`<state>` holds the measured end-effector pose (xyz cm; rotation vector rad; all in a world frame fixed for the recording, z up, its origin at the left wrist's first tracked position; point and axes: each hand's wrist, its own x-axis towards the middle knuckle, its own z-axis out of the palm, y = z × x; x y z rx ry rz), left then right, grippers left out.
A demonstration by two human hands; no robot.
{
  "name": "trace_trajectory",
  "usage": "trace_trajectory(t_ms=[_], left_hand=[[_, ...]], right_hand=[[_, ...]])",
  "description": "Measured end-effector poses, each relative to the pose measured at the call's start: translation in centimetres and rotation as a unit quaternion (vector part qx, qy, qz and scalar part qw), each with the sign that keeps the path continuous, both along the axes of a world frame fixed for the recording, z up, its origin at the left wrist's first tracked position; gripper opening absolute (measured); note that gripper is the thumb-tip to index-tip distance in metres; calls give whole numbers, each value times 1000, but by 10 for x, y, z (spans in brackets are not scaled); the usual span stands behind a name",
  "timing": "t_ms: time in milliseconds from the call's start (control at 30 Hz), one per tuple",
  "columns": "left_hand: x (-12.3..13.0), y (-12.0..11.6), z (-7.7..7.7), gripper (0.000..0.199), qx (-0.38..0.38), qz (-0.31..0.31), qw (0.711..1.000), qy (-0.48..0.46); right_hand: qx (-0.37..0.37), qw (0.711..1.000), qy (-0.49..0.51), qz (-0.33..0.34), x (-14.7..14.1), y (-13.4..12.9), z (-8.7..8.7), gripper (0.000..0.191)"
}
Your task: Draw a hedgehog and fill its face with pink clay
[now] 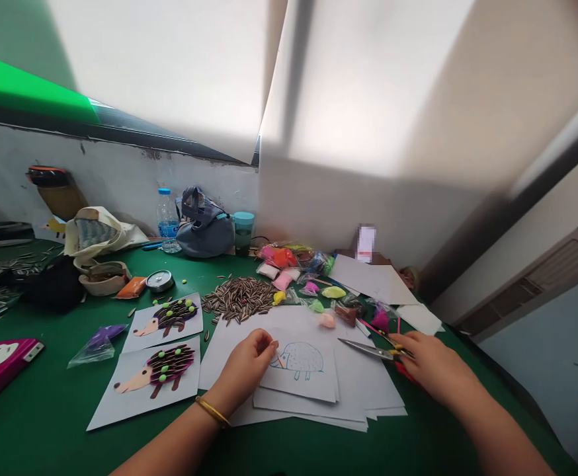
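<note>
My left hand (253,360), wearing a gold bangle, is closed in a pinch above the left edge of a blue hedgehog drawing (303,360). Whatever lies between its fingertips is too small to make out. At the right, my right hand (435,365) has its fingers closed on the handles of a pair of scissors (368,348), whose blades point left over the white sheets (383,390). The drawing lies on top of this paper stack. Left of it are two cards with clay hedgehogs, an upper card (135,338) and a lower card (105,413).
Sunflower seeds (242,297) are heaped behind the paper. Bagged coloured clay (284,277) spreads to their right. A water bottle (168,221), a blue bag (204,228) and a lidded cup (244,231) stand by the wall. A pink box (6,370) sits at left.
</note>
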<state>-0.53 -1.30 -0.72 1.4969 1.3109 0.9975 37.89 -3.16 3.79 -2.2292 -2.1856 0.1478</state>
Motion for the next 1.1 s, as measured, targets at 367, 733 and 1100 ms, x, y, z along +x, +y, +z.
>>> trace_trajectory(t_ms=[367, 733, 1100], left_hand=[[-4, 0, -6, 32, -37, 2, 998, -50], [-4, -1, -3, 32, -58, 6, 998, -23], [-5, -5, 0, 28, -86, -6, 996, 7]], right_hand=[[-8, 963, 51, 266, -213, 16, -16, 20], [38, 973, 55, 220, -181, 54, -22, 18], [62, 974, 112, 186, -141, 42, -26, 22]])
